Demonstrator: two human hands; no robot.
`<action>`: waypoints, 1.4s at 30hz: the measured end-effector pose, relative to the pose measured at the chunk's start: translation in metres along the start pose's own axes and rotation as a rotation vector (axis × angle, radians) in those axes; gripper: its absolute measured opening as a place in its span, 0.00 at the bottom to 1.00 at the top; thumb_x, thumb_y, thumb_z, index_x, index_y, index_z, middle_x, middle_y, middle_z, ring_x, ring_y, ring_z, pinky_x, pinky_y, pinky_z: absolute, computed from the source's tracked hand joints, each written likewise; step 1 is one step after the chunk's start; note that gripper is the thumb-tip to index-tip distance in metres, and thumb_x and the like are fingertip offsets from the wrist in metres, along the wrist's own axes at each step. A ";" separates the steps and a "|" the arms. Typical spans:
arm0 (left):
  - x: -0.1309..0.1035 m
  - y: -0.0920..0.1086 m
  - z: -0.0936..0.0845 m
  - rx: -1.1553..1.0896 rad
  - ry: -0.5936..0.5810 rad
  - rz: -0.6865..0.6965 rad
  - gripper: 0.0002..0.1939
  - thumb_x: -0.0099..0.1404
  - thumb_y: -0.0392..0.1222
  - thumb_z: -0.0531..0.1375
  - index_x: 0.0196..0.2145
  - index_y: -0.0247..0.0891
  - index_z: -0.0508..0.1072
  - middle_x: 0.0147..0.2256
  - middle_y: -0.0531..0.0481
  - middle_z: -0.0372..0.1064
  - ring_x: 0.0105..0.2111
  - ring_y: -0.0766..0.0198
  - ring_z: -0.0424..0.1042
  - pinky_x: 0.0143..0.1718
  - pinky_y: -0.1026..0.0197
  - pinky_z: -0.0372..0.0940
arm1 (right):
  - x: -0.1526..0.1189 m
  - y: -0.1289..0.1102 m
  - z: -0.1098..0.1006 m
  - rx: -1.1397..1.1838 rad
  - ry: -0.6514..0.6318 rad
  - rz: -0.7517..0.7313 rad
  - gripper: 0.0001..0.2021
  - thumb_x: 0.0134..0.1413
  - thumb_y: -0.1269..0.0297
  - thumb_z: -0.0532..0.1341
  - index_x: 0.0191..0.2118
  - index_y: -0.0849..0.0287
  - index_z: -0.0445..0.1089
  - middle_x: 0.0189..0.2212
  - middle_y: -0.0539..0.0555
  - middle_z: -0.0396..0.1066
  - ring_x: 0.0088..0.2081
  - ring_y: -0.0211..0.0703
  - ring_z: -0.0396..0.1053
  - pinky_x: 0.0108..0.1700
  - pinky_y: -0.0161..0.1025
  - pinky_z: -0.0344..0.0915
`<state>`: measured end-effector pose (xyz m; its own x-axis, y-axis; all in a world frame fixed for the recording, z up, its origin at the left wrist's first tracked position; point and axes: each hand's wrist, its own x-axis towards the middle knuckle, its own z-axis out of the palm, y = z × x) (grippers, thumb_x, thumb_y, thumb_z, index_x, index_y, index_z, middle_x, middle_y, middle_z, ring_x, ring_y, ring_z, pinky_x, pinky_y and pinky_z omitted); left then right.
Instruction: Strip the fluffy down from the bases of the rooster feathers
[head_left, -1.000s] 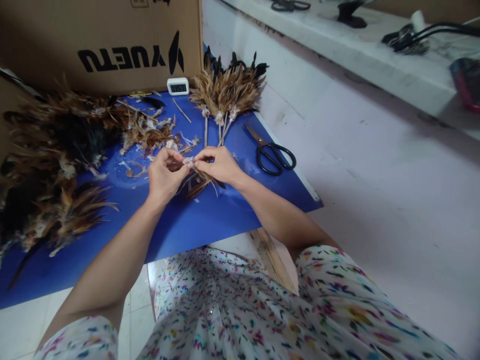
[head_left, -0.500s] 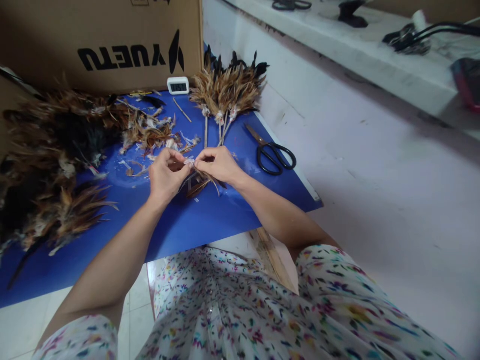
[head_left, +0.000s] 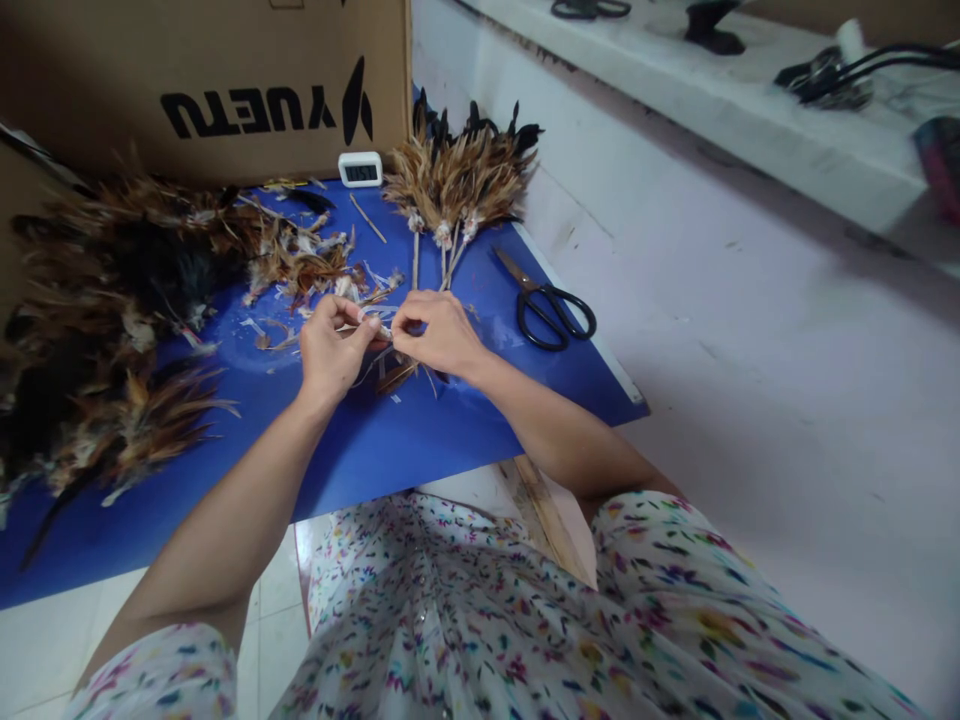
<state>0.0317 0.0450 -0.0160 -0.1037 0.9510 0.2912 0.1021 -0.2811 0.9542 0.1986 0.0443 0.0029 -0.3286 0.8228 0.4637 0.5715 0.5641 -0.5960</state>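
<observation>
My left hand (head_left: 331, 350) is closed in a pinch at the pale, bound end of a small brown feather bundle (head_left: 397, 378). Close against it, my right hand (head_left: 441, 332) also pinches at that end, with a whitish strand between the hands. The feathers point down towards the table's front edge, and the fingers partly hide them. Beyond my hands lie feather sprays on thin sticks (head_left: 461, 180), bound in white at their necks and dark at the tips. Black-handled scissors (head_left: 555, 315) rest to the right, blades pointing away.
A large heap of brown and black feathers (head_left: 135, 260) covers the left of the blue table (head_left: 360, 440). Feather scraps (head_left: 300, 265) lie behind my left hand. A small white digital clock (head_left: 360, 170) stands before a cardboard box (head_left: 255, 60). A wall and ledge (head_left: 675, 90) run along the right.
The fingers have shifted slightly around the bundle's bound end, and the whitish strand now shows between them. The whole view has moved a little; other things lie as before.
</observation>
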 end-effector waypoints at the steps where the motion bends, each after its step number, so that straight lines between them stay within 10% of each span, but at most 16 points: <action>1: 0.000 -0.001 0.000 0.005 0.001 0.005 0.15 0.51 0.40 0.69 0.30 0.40 0.64 0.24 0.57 0.66 0.22 0.69 0.71 0.27 0.63 0.75 | -0.001 0.000 0.001 -0.057 -0.002 -0.022 0.06 0.50 0.72 0.59 0.25 0.59 0.71 0.28 0.50 0.70 0.34 0.40 0.65 0.45 0.42 0.56; 24: 0.005 -0.004 0.000 -0.158 0.100 -0.174 0.17 0.50 0.32 0.65 0.29 0.41 0.59 0.25 0.58 0.63 0.22 0.70 0.70 0.24 0.63 0.73 | -0.004 0.004 0.009 -0.331 -0.050 -0.332 0.11 0.57 0.71 0.55 0.28 0.59 0.72 0.29 0.53 0.70 0.37 0.44 0.61 0.51 0.47 0.53; 42: 0.007 0.002 -0.004 -0.275 0.031 -0.188 0.25 0.48 0.48 0.71 0.38 0.41 0.63 0.34 0.51 0.74 0.31 0.64 0.78 0.33 0.61 0.74 | -0.003 -0.001 0.009 0.292 -0.128 0.291 0.13 0.56 0.58 0.58 0.28 0.61 0.74 0.21 0.47 0.66 0.26 0.33 0.61 0.32 0.33 0.55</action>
<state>0.0274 0.0511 -0.0120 -0.1258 0.9864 0.1058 -0.1925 -0.1289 0.9728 0.1923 0.0420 -0.0035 -0.2864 0.9420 0.1750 0.4229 0.2882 -0.8591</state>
